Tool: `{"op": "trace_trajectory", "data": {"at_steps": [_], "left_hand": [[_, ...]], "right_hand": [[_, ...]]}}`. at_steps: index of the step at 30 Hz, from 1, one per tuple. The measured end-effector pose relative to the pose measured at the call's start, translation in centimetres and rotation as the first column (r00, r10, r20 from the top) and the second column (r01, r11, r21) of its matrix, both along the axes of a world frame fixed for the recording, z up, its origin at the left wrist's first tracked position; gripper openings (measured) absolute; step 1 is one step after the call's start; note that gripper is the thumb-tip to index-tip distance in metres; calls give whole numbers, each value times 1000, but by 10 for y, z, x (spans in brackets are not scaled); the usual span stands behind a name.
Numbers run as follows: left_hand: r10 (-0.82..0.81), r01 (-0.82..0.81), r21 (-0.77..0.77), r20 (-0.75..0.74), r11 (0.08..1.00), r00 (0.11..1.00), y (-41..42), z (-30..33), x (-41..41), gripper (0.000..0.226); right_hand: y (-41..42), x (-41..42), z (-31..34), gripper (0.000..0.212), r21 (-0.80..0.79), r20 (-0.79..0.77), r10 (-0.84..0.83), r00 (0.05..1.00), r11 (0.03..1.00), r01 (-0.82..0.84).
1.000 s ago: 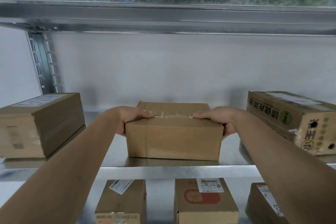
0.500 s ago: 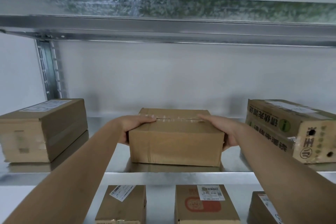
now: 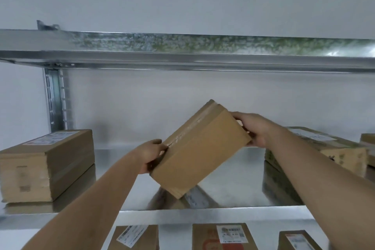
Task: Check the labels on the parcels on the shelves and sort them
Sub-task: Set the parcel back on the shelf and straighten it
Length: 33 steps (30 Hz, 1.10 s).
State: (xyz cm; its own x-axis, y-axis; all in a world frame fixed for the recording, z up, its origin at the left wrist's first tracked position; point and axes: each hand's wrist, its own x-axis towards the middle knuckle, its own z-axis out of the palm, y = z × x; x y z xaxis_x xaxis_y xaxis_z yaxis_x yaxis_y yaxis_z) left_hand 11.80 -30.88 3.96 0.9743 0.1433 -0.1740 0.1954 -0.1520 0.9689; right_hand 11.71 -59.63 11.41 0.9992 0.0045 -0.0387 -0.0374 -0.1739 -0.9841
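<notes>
The box (image 3: 199, 154) is tilted in the air above the middle shelf (image 3: 223, 212), its right end raised. The left hand (image 3: 152, 155) grips its low end and the right hand (image 3: 254, 129) its high end, both closed on it. No label shows on the faces turned this way, so the check seems under way, not done. Left of the box sits a labelled parcel (image 3: 47, 165), right of it another (image 3: 324, 149), and three more below; blur leaves their labels unreadable. Sorting looks barely begun.
</notes>
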Motion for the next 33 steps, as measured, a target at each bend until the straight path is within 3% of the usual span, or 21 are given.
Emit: {"op": "trace_trajectory", "data": {"at_steps": [1, 3, 7, 9, 16, 22, 26, 33], "left_hand": [[-24, 25, 6, -46, 1000, 999, -4, 4, -1, 36], [-65, 65, -10, -143, 998, 988, -10, 9, -2, 50], [-148, 144, -37, -216, 989, 965, -8, 5, 13, 121], [-168, 160, -53, -209, 986, 963, 0, 0, 33, 142], [-208, 198, -154, -48, 968, 977, -14, 76, 2, 109], [-267, 257, -110, -81, 960, 960, -22, 105, -7, 97], [-268, 260, -115, -58, 959, 962, -20, 106, -4, 69], [-345, 337, -111, -54, 935, 937, -18, 102, 7, 79]], "right_hand": [[3, -3, 10, 25, -29, 21, 12, 1000, 1000, -11], [12, -7, 24, 24, -77, 57, 35, 998, 997, -31], [36, -11, 39, 19, -111, 82, 70, 994, 992, -61], [45, -11, 43, 19, -116, 78, 85, 993, 990, -76], [60, -6, 53, 23, -106, 61, 95, 994, 990, -88], [55, 1, 52, 26, -77, -35, 106, 994, 991, -108], [56, 9, 51, 50, -85, -130, 178, 975, 978, -190], [58, 22, 44, 65, -78, -207, 266, 942, 955, -286]]}}
